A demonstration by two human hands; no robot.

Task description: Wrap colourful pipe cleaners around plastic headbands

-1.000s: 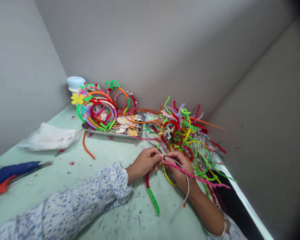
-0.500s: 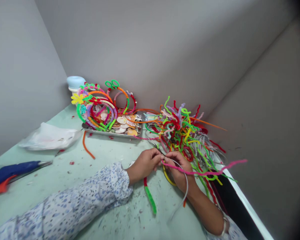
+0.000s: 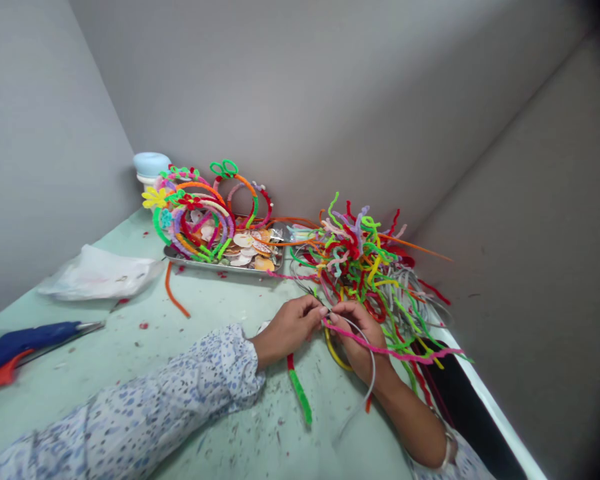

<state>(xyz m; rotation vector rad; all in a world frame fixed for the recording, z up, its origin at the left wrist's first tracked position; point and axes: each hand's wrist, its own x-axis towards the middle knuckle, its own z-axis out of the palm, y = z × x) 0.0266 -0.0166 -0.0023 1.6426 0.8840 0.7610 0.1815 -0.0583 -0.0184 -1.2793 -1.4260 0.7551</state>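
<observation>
My left hand (image 3: 291,328) and my right hand (image 3: 359,335) meet over the table, fingertips pinched together. A pink pipe cleaner (image 3: 405,349) runs from the pinch across my right hand to the right. A thin grey strand (image 3: 373,367) curves down from my fingers over the right palm. Below the left hand hangs a green and red fuzzy end (image 3: 300,398). A yellow curved piece (image 3: 336,352) shows between the hands and an orange tip (image 3: 369,404) under the right wrist; whether these join into one hoop is hidden. The exact pinch point is too small to make out.
Behind the hands lies a tangled heap of pipe cleaners (image 3: 367,267). A metal tray (image 3: 225,268) holds decorated hoops (image 3: 205,220) and flat cut-outs (image 3: 253,247). To the left are a plastic bag (image 3: 103,275), blue-handled pliers (image 3: 35,340) and an orange strip (image 3: 174,293). Walls (image 3: 290,100) stand behind.
The pink pipe cleaner's free end has dropped and come in toward the left. My hands stay almost in place, with only small finger movement.
</observation>
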